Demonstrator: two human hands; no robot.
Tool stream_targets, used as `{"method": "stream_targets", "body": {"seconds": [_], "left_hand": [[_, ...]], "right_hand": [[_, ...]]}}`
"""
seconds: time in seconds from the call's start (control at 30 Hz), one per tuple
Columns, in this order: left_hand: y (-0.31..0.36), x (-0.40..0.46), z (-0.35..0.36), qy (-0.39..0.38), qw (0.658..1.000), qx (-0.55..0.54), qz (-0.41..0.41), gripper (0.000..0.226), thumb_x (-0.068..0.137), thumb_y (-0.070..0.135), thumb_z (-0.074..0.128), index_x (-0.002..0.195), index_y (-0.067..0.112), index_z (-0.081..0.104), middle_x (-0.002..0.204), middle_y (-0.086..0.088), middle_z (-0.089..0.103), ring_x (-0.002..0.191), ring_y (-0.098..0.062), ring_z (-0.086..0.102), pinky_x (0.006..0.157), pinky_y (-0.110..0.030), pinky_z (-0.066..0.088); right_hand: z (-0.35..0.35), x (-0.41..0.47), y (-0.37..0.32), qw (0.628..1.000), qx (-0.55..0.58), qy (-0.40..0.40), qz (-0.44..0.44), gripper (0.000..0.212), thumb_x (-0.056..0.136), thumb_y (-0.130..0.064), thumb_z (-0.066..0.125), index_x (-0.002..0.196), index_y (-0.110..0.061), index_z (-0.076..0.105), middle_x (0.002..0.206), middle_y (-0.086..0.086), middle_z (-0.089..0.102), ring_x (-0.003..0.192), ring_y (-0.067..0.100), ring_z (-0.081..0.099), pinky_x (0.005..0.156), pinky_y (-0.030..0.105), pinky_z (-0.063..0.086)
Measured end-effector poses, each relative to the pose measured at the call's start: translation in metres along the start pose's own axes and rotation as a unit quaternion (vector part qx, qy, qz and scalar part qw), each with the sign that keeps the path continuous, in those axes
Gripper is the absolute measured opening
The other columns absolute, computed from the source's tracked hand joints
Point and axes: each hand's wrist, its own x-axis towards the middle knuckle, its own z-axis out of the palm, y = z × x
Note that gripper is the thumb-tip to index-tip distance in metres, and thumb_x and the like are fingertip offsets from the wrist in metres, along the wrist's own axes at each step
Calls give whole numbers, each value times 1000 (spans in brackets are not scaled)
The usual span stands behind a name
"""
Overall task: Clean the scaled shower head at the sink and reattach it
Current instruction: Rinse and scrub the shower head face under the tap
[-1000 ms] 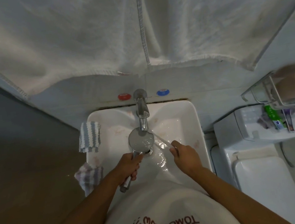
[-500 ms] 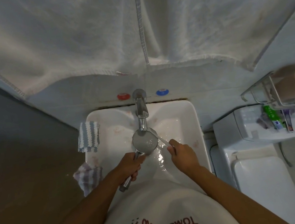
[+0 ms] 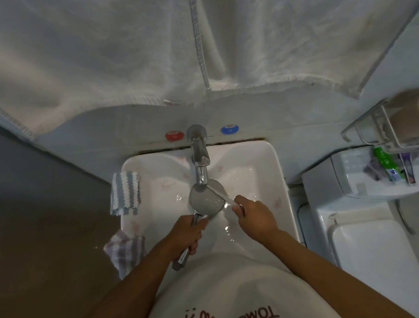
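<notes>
Shower head over sink, under tap

Handle gripped in left hand, fingers curled round; right hand pinching blurred toothbrush; bristles indistinct; brush now further across the face than before.

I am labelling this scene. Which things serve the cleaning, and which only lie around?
In use: shower head, toothbrush, faucet, sink, left hand, right hand.
Idle: striped cloth, second cloth, toilet, hanging towels.
</notes>
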Motion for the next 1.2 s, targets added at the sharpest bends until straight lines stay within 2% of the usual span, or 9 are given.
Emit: {"method": "stream_targets", "body": {"seconds": [0.17,0.27,0.4,0.6,0.77,0.83,0.97,1.03,1.2], "left_hand": [[2,5,-9,44,997,-61,3,25,96,29,56,83,8,50,52,-4,39,34,-13,32,38,-20,32],[0,3,-6,23,1000,-21,1,25,97,29,55,81,9,49,53,-5,39,34,-13,31,37,-19,31],[-1,1,-2,7,1000,16,9,28,95,29,57,76,12,47,55,-6,40,35,-14,32,37,-19,31],[8,5,-7,36,997,-65,-5,24,95,28,57,82,9,52,53,-4,40,35,-13,33,40,-20,32],[9,-1,4,-3,1000,24,7,28,94,33,59,78,12,46,55,-6,39,36,-15,32,38,-19,31],[10,-2,4,-5,1000,-7,0,25,95,31,58,82,11,50,55,-5,41,37,-13,33,39,-19,31],[14,4,-11,46,995,-92,1,24,95,29,57,83,9,52,51,-1,39,36,-12,32,40,-19,31],[12,4,-11,40,997,-70,-1,24,95,29,56,83,9,51,51,-1,40,35,-12,33,40,-19,32],[7,1,3,-4,1000,23,2,26,93,34,58,82,11,51,52,-3,41,35,-14,34,37,-20,33]], "right_hand": [[3,-9,6,1000,-15,-8,1,23,101,-34,39,104,-17,54,80,12,66,74,35,60,56,33,34],[4,-6,6,1000,-7,-2,8,22,100,-34,40,103,-18,54,80,12,66,75,37,60,57,34,38],[2,3,0,1000,-6,-1,4,24,101,-34,38,99,-15,53,77,12,63,67,32,52,55,33,34],[5,-12,11,1000,-17,-10,3,22,100,-35,39,103,-19,53,78,10,65,71,34,59,57,34,40],[3,-1,-2,1000,-14,-4,-13,24,101,-35,38,104,-17,53,82,14,66,75,37,59,57,33,35],[0,2,-5,999,-30,-6,-15,22,101,-34,38,106,-18,53,82,14,65,74,38,58,57,33,34],[-1,-10,4,999,-40,-10,-22,22,101,-34,38,105,-18,53,78,10,64,70,35,59,56,32,36],[-1,-14,8,999,-41,-8,-20,23,101,-34,38,107,-18,53,78,10,66,70,35,60,57,34,40],[1,0,-6,999,-28,-4,-26,25,101,-35,38,108,-17,54,84,14,67,75,38,59,57,34,35]]}}
